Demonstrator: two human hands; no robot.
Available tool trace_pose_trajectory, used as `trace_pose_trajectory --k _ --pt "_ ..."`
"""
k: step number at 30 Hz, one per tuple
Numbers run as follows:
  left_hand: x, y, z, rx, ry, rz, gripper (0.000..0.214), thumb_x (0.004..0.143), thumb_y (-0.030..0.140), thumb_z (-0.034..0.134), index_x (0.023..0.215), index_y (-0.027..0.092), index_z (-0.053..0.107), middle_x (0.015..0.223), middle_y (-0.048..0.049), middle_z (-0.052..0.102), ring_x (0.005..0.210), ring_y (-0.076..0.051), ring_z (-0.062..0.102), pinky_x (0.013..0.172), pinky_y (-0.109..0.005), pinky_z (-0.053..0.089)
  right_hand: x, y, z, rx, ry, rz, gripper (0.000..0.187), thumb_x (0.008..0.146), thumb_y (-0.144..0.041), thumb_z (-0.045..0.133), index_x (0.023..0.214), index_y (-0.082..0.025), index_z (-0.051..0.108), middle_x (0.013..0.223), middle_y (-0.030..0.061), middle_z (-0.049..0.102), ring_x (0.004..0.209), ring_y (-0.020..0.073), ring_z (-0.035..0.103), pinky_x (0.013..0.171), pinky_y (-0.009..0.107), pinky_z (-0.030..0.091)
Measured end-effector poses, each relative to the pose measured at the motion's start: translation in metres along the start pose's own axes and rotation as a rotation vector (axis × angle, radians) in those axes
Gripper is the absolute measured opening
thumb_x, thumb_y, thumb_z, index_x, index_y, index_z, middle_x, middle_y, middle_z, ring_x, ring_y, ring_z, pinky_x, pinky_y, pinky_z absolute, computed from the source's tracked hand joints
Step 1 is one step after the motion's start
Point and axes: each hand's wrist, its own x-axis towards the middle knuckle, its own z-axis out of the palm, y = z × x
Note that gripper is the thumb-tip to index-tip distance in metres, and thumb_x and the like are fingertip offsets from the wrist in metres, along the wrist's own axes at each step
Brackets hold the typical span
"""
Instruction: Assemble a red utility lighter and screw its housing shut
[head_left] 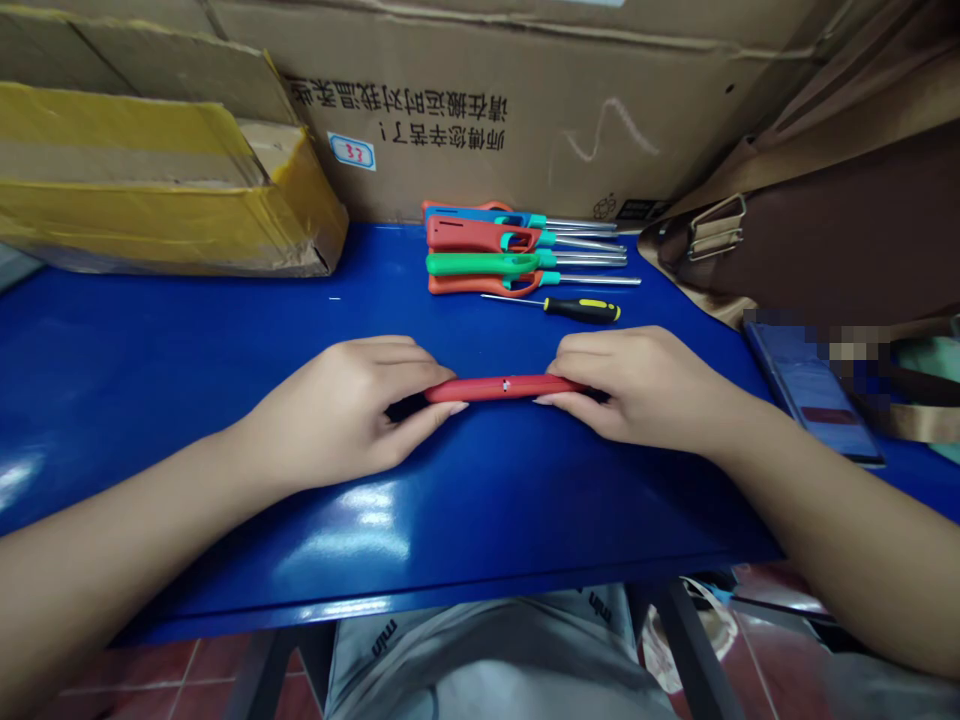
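A red lighter body (501, 387) lies flat across the middle of the blue table (150, 360). My left hand (352, 410) is closed around its left end and my right hand (637, 385) is closed around its right end. Only the middle stretch of the red piece shows between my fingers. Behind it lies a small screwdriver (581, 309) with a black and yellow handle. Farther back, several long-nosed lighters (487, 250) in red, green, blue and orange lie side by side, metal tubes pointing right.
A yellow-taped cardboard box (150, 190) sits at the back left, and a large printed carton (525, 100) stands along the back. A brown bag (825, 220) fills the right side, with a phone (814, 395) lying beside it.
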Motion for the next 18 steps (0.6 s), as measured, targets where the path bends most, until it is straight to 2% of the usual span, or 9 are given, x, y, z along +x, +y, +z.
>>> trace_pose_trajectory --k 5,10,13,18 --pt "-0.002 0.006 0.007 -0.012 -0.036 0.027 0.023 0.104 0.032 0.058 0.105 0.014 0.073 0.092 -0.0077 0.072 0.082 -0.02 0.066 0.076 -0.032 0.052 0.0 -0.01 0.004 0.042 -0.002 -0.015 0.031 0.107 -0.035 0.051 0.094 -0.017 0.073 0.085 0.0055 0.071 0.074 0.0181 0.064 0.065 0.03 0.04" --pt "-0.002 0.008 0.009 0.003 0.049 0.048 0.022 0.105 0.029 0.059 0.105 0.014 0.074 0.088 -0.0082 0.073 0.077 -0.019 0.064 0.071 -0.032 0.052 0.002 -0.009 0.002 0.122 -0.046 0.033 0.028 0.105 -0.04 0.057 0.099 -0.017 0.073 0.092 0.0059 0.073 0.079 0.0186 0.067 0.067 0.03 0.043" --pt "-0.003 0.006 0.007 0.043 0.068 0.061 0.021 0.103 0.028 0.061 0.104 0.012 0.075 0.086 -0.0091 0.072 0.076 -0.02 0.063 0.069 -0.033 0.052 0.0 -0.004 -0.002 0.076 -0.06 0.054 0.026 0.102 -0.04 0.062 0.1 -0.018 0.076 0.087 0.0046 0.075 0.077 0.0197 0.068 0.065 0.031 0.04" --pt "-0.002 0.003 0.003 0.045 0.038 0.062 0.023 0.103 0.028 0.06 0.104 0.011 0.075 0.087 -0.0089 0.071 0.077 -0.02 0.063 0.071 -0.033 0.051 -0.002 0.0 -0.006 -0.001 -0.07 0.009 0.034 0.104 -0.044 0.058 0.096 -0.018 0.077 0.082 0.0038 0.075 0.071 0.0202 0.066 0.062 0.033 0.035"
